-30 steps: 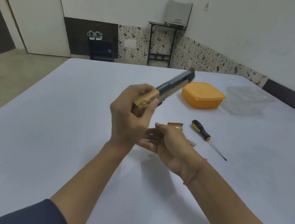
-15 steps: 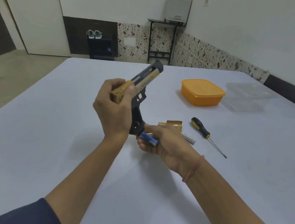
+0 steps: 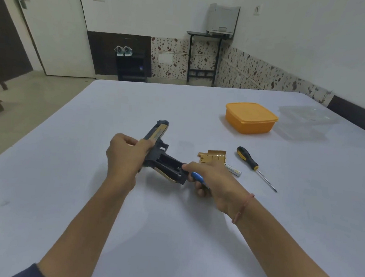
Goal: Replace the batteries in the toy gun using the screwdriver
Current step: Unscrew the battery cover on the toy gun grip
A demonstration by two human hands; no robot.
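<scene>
Toy gun point(image 3: 166, 165) in left hand point(image 3: 124, 158), blue battery point(image 3: 197, 177) pinched

Left hand point(image 3: 123, 159) grips toy gun point(image 3: 163, 158); right hand point(image 3: 215, 183) holds blue battery point(image 3: 197, 177) at open grip compartment.

I have only one view to work from, worn on the person's head. It looks forward and down across the table point(image 3: 62, 194), with both forearms running in from the bottom corners. It sits close: the left hand point(image 3: 123, 157) on the toy gun point(image 3: 166, 163) and the right hand point(image 3: 215, 185) holding a battery point(image 3: 197, 177) take the middle of the frame. Past the table's far edge it faces the back wall point(image 3: 144, 7), with a door point(image 3: 50, 27) at upper left.
</scene>
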